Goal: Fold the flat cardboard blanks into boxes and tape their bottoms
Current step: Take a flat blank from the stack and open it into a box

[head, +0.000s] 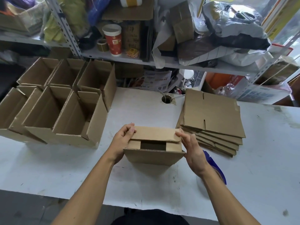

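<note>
Centre frame: left hand point(121, 144) and right hand point(192, 148) grip the box point(154, 155) at its side edges, fingers curled over the far flap point(154, 133); bare table point(146, 109) beyond.

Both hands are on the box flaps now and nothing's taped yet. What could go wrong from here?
1. The far flap is only held down by the left hand and right hand; a gap remains open, so letting go to fetch tape may let it spring up.
2. The tape roll lies under the right forearm, easy to knock.
3. The stack of flat blanks sits close on the right and could get nudged.
</note>
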